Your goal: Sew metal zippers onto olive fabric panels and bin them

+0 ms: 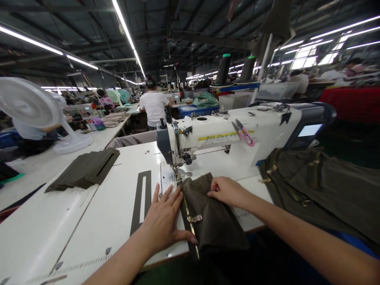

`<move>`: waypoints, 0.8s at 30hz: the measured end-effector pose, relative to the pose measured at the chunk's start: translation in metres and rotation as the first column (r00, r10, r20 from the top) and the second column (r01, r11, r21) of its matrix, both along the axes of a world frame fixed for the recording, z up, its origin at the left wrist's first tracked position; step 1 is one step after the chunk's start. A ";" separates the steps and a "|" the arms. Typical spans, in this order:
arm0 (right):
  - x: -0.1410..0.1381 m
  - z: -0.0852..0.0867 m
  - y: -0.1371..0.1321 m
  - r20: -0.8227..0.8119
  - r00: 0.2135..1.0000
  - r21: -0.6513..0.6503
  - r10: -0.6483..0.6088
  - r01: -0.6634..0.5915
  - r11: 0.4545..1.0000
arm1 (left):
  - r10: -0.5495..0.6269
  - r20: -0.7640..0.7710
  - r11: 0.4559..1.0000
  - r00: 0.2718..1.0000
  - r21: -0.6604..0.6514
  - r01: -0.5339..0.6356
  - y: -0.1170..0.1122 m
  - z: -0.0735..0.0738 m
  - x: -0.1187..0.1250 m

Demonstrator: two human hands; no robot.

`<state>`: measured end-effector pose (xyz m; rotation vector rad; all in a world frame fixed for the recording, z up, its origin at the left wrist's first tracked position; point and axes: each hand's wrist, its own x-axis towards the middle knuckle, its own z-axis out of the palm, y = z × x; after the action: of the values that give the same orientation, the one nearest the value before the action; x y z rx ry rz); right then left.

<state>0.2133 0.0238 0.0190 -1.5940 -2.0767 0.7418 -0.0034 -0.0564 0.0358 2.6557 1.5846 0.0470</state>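
This is a large sewing workshop, as shown by the sewing machine [204, 132] on its white counter [109, 221], the stacked cut fabric [80, 170], tall thread cones [223, 72], a person in white [154, 107] farther back, and long strip lights [124, 21] beneath dark roof beams [208, 37].

Sewing machine [204, 132] stands on table [103, 221]. Cloth [216, 229] lies on the near side, far end at the needle; zipper [192, 229] runs along its left part. Left hand [166, 217] spans cloth's left edge and tabletop; right hand [224, 192] at cloth's right side. Slotted strip [137, 206]: flat on table, left of left hand. Stack of pieces [83, 170]: farther left. Snips [245, 134]: against front of machine. Bundle [335, 186]: right, before machine's right end. Fan [29, 103]: far left. Behind machine: person [154, 107], then bin [197, 112] to person's right, thread cones [223, 71] farther right.
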 end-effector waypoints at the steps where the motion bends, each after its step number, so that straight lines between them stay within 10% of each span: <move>1: 0.001 0.003 0.001 -0.025 1.000 0.001 0.013 -0.013 1.000 | -0.004 -0.010 1.000 1.000 -0.005 0.004 0.000 0.000 0.000; 12: 0.016 -0.012 -0.002 -0.330 0.936 -0.133 -0.127 0.087 0.987 | -0.007 0.007 0.998 1.000 0.057 0.007 0.014 -0.005 -0.004; 17: 0.022 -0.024 -0.010 -0.009 0.995 0.170 -0.099 0.099 0.980 | 0.024 0.002 0.999 1.000 0.032 -0.024 0.018 -0.003 -0.004; 24: 0.021 -0.007 0.029 0.184 0.974 0.092 -0.136 0.121 0.988 | 0.018 -0.057 0.999 0.998 -0.025 -0.019 0.020 0.005 0.002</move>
<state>0.2344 0.0523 0.0122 -1.7947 -2.0793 0.4715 -0.0011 -0.0362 0.0409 2.6461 1.6151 -0.0489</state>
